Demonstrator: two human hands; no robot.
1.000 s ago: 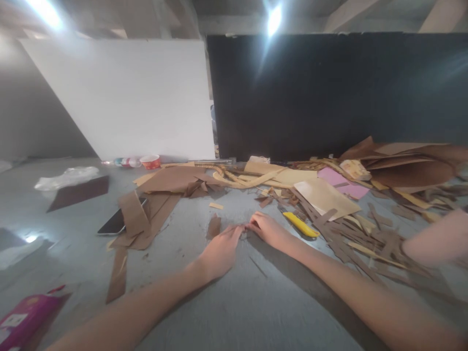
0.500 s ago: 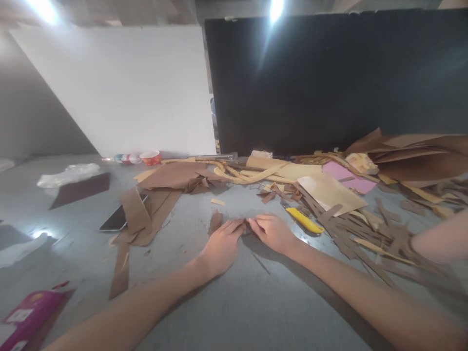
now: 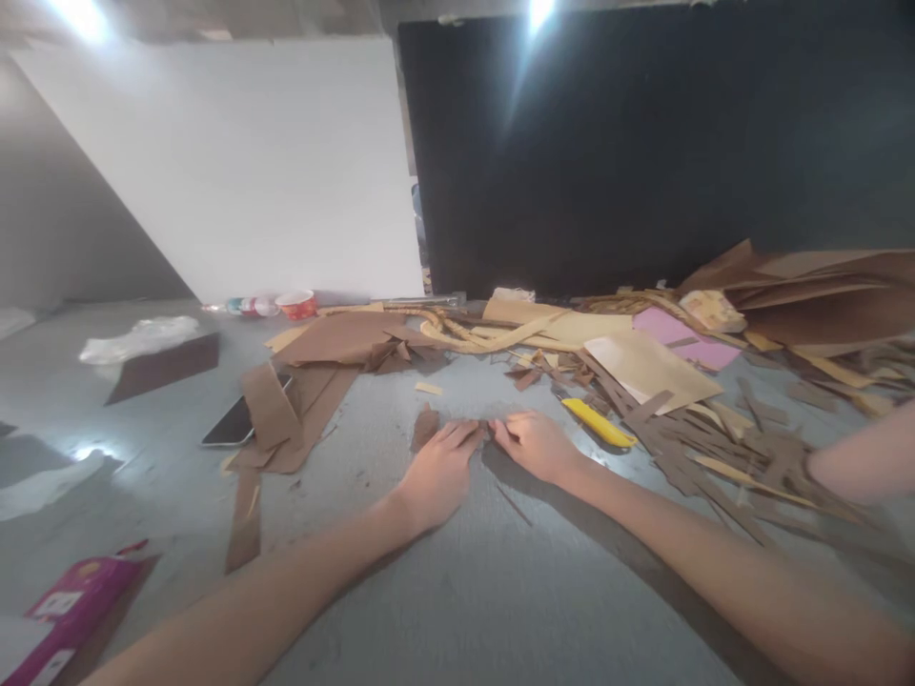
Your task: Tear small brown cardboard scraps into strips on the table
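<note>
My left hand (image 3: 439, 474) rests on the table at the centre, its fingers together and pressed onto a small brown strip (image 3: 483, 426). Close by on the right, my right hand (image 3: 538, 446) pinches the other end of this strip between thumb and fingertips. Most of the strip is hidden under the fingers, and I cannot tell whether it is paper or leather. Just beyond my left fingers lies another brown scrap (image 3: 425, 426). A yellow utility knife (image 3: 599, 423) is right of my right hand, and a thin brown sliver (image 3: 515, 505) lies between my forearms.
Brown sheets (image 3: 335, 340) and a phone (image 3: 233, 426) partly under a brown strip lie left. Brown offcuts (image 3: 686, 453) pile up right, beside another person's arm (image 3: 868, 453). A red-and-white cup (image 3: 296, 305) stands at the back. A purple packet (image 3: 86, 610) lies front left.
My left hand and right hand have barely moved, and a little more of the brown strip shows between them. The whole view has shifted slightly.
</note>
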